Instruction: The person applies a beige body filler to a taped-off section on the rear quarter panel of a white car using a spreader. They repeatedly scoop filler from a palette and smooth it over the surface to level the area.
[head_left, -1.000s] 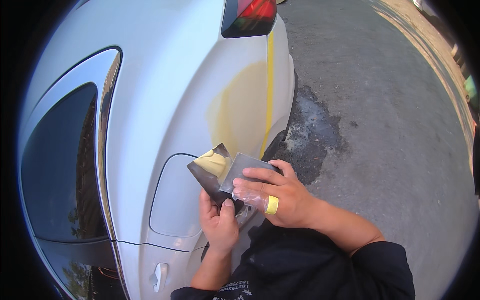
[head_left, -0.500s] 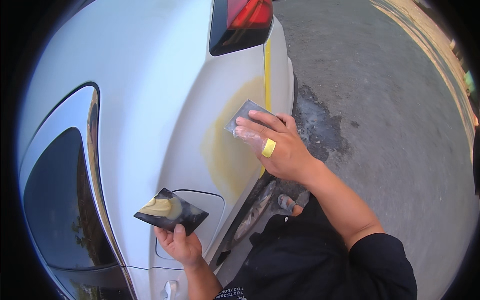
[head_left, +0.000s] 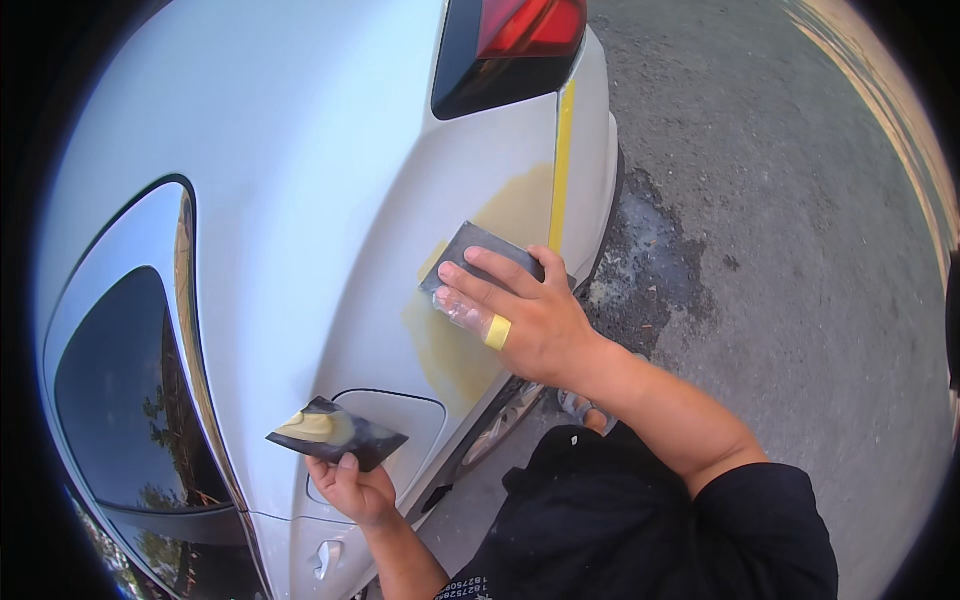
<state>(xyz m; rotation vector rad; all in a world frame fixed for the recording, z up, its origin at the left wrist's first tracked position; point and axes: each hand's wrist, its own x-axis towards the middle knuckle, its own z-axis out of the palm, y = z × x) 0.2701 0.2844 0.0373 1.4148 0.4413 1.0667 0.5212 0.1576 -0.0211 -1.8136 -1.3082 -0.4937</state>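
Note:
My right hand grips a flat grey square spreader over a yellowish filler patch on the white car's rear panel; one finger is wrapped in clear plastic with yellow tape. The spreader appears to touch the panel; its working edge is partly hidden. My left hand holds a dark board carrying cream putty, in front of the fuel flap. A yellow tape strip runs down the panel seam.
Above the patch is the red tail lamp. A dark side window and door handle lie left. My sandalled foot shows beside the wheel. Grey pavement with a damp dark stain spreads right.
The spreader left the putty board for the panel, then shifted left and slightly down across the filler patch. My left hand with the board moved down and left.

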